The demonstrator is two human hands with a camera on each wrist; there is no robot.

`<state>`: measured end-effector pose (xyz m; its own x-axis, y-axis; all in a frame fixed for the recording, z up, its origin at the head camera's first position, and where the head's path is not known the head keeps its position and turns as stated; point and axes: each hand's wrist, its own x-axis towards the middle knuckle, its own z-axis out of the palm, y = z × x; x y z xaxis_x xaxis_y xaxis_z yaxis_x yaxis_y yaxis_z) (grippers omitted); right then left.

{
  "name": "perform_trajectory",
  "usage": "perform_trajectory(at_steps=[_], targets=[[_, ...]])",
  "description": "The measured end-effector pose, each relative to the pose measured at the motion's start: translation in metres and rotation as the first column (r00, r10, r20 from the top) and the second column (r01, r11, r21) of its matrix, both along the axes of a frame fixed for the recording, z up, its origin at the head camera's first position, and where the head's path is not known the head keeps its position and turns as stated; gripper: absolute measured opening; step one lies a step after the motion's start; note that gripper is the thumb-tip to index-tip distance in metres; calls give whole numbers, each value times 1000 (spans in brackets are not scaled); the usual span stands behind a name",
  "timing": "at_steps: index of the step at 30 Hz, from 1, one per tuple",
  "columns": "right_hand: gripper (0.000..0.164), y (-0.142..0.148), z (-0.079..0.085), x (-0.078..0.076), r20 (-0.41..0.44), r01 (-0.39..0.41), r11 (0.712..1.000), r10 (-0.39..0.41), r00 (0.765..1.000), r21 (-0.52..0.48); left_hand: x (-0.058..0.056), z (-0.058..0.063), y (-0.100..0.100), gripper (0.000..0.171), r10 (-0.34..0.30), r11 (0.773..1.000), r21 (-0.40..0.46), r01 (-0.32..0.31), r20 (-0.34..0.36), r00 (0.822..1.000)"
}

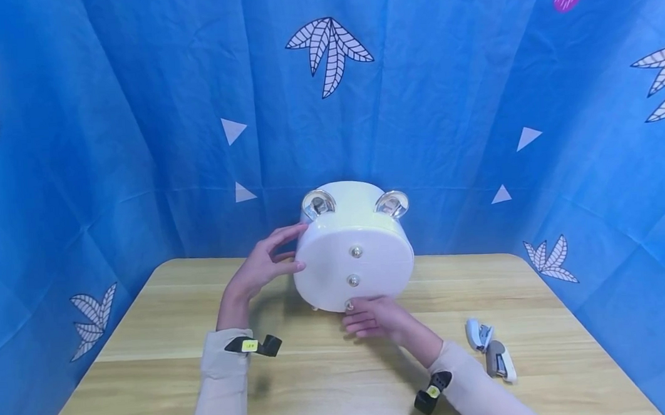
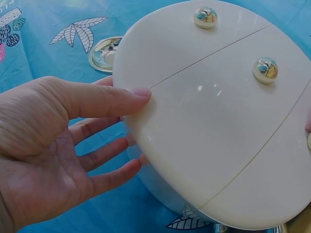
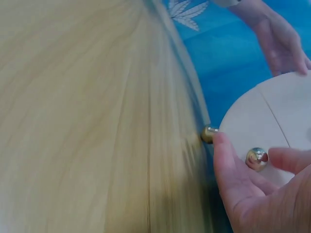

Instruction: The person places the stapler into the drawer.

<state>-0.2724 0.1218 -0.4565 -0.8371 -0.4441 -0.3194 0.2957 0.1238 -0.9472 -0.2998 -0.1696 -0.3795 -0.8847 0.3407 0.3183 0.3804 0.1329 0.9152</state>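
Seams (image 2: 211, 56) across the white box (image 1: 327, 270) show in the left-wrist view, two thin lines dividing its front; head view does not resolve them. Head view alone gives a pale stapler (image 1: 474, 334) and grey stapler (image 1: 495, 357), right side of table (image 1: 319, 383). Right-wrist view gives a gold ball-like foot (image 3: 210, 134) at the box's lower edge. Box: glossy, smooth, oval-fronted, mirror-like ears (image 1: 392, 203), shiny domed knobs (image 1: 356, 251); stands on wood-grained table near blue cloth (image 1: 317, 139). Left hand (image 1: 264, 261): grip wide, thumb straight on front face, fingers spread along side. Right hand (image 1: 380, 318): grip partly open about lowest knob (image 3: 256, 159), thumb at its edge; pinched or not, cannot tell.
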Motion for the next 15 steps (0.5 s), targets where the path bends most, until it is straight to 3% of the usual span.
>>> perform_trajectory(at_steps=[8,15], targets=[[43,-2,0,1,30,47,998,-46,999,-33,-1,-2,-3,71,1,1000,-15,-1,7,1000],[39,-2,1,6,20,43,999,-43,999,-29,-1,-1,-3,71,5,1000,-15,-5,18,1000]])
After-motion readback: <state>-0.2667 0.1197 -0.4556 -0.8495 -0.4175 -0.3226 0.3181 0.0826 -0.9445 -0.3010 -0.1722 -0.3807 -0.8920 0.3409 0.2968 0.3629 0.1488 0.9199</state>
